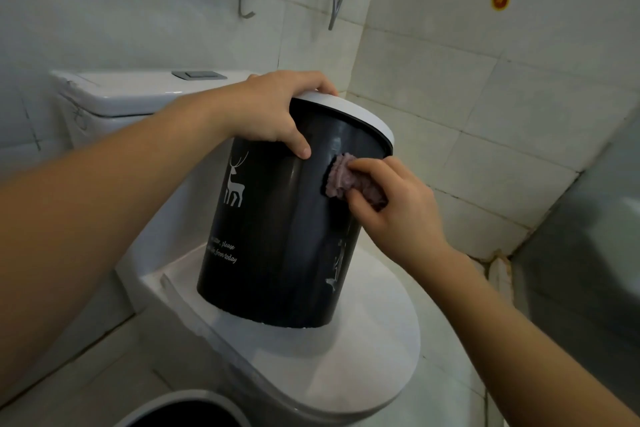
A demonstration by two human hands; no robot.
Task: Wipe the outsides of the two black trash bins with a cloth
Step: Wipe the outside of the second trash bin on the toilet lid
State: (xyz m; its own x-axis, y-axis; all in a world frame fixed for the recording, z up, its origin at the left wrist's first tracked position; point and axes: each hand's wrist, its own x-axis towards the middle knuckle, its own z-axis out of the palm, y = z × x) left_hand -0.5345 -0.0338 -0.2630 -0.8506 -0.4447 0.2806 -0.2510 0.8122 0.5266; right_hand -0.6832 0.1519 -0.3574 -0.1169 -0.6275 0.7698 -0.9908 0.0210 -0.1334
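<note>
Right now my left hand (273, 111) grips the white rim of the bin (277, 229), which stands tilted on the toilet lid (363, 357); my right hand (391, 208) pinches the cloth (341, 180) against its upper side. It looks light, stiff and slick, so the rim seems the surest hold. Wall close on the right; second bin (183, 409) sits below, near the lid's edge

The bin (277, 236) filled the toilet lid's (363, 357) back; cistern (138, 94) blocked behind, lid's front lay open.
</note>
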